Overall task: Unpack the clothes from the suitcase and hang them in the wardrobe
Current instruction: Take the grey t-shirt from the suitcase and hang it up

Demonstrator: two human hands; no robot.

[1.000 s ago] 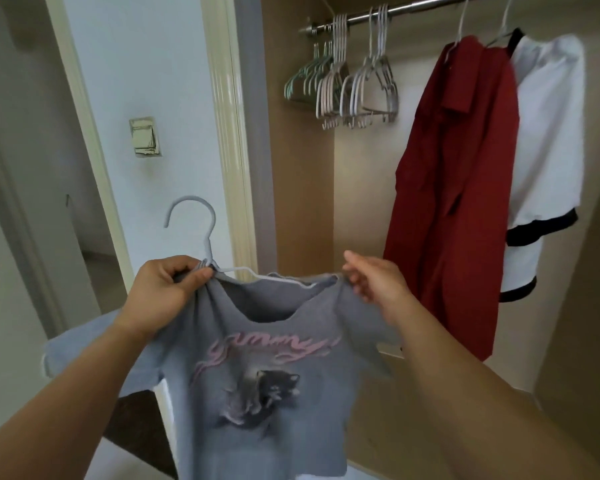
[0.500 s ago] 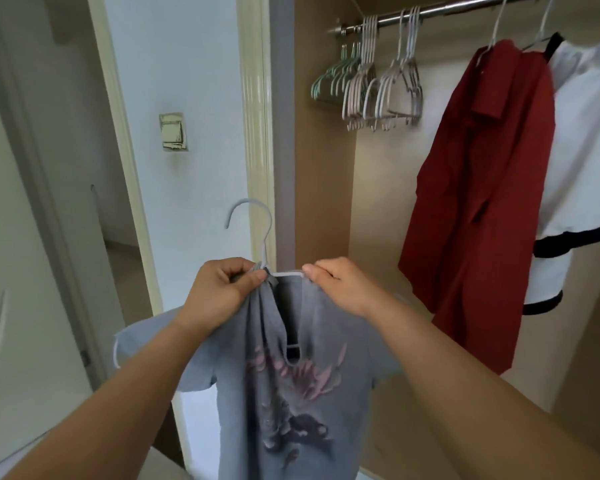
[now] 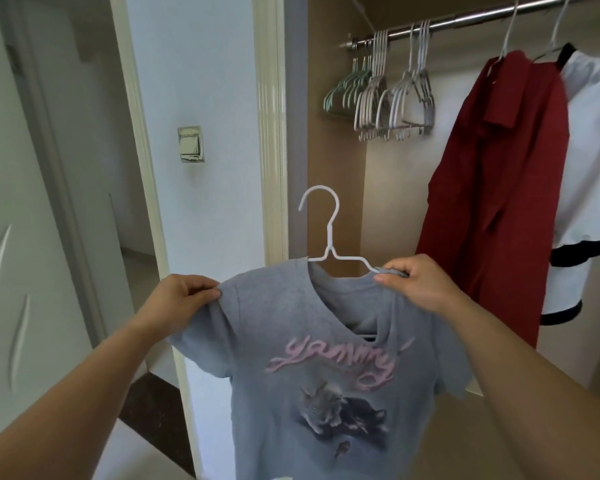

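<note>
Grey T-shirt [image 3: 326, 368], cat print, on white hanger [image 3: 328, 237], held before open wardrobe [image 3: 336, 168]. Left hand [image 3: 181, 303] pinches left shoulder; right hand [image 3: 416, 285] pinches right shoulder with hanger arm. Rail [image 3: 465, 20]: spare hangers [image 3: 381, 98], red garment [image 3: 492, 174], white garment [image 3: 589, 140].

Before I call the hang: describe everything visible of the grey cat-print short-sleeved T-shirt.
The grey soft-knit T-shirt bears pink script above a cat print. It hangs on a white wire hanger, whose bar shows through the neckline. The left hand grips one shoulder, the right hand pinches the other. Not yet on the steel rail.
</note>
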